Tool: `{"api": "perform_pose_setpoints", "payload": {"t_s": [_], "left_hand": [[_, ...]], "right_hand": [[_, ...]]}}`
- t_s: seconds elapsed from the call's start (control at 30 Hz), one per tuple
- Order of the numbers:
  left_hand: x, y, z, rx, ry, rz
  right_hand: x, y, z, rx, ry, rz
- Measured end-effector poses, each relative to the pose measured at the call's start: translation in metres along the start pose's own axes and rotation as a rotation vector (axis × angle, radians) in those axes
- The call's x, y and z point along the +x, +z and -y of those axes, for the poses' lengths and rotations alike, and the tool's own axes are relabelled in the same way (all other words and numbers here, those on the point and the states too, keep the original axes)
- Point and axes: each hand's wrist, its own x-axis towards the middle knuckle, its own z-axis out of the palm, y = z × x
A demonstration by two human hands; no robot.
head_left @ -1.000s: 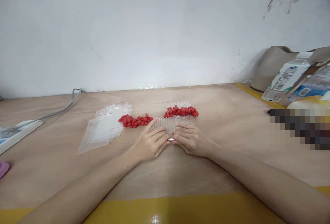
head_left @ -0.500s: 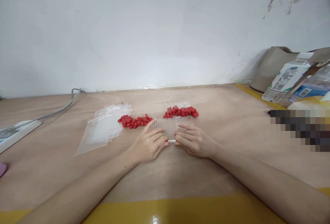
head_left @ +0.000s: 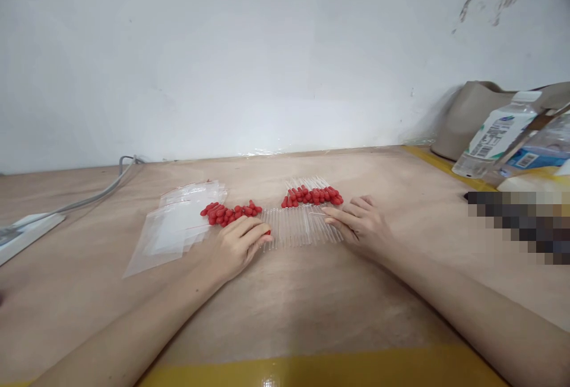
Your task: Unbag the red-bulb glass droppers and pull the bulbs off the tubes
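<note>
A row of clear glass tubes (head_left: 289, 227) lies side by side on the table between my hands. My left hand (head_left: 238, 244) is closed at the row's left end, with a small red rubber bulb (head_left: 268, 232) showing at its fingertips. At the right end, my right hand (head_left: 363, 224) pinches one thin glass tube (head_left: 317, 214), which points left over the row. Loose red rubber bulbs (head_left: 227, 213) are piled just beyond my left hand. Behind the tubes lie several red bulbs (head_left: 312, 195) with thin pale stems (head_left: 307, 181) pointing toward the wall.
Clear zip bags (head_left: 171, 227) are fanned out at the left, near a grey cable (head_left: 93, 200) and a white power strip (head_left: 35, 227). On the right stand a labelled bottle (head_left: 494, 135) and a grey-brown container (head_left: 458, 120). Yellow tape (head_left: 312, 366) runs along the front edge.
My hands have moved apart from the middle of the tube row, uncovering it. My right hand has lifted a thin tube, and a red bulb now shows more clearly at my left fingertips.
</note>
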Motion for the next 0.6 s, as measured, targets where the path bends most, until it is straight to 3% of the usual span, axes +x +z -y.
{"api": "perform_pose_setpoints", "payload": {"t_s": [0.27, 0.6], "left_hand": [[0.001, 0.011, 0.002, -0.063, -0.192, -0.058], [-0.002, 0.012, 0.007, -0.097, -0.191, -0.006]], "right_hand": [[-0.004, 0.0, -0.009, -0.001, 0.237, 0.173], [-0.004, -0.005, -0.011, -0.034, 0.357, 0.274]]}}
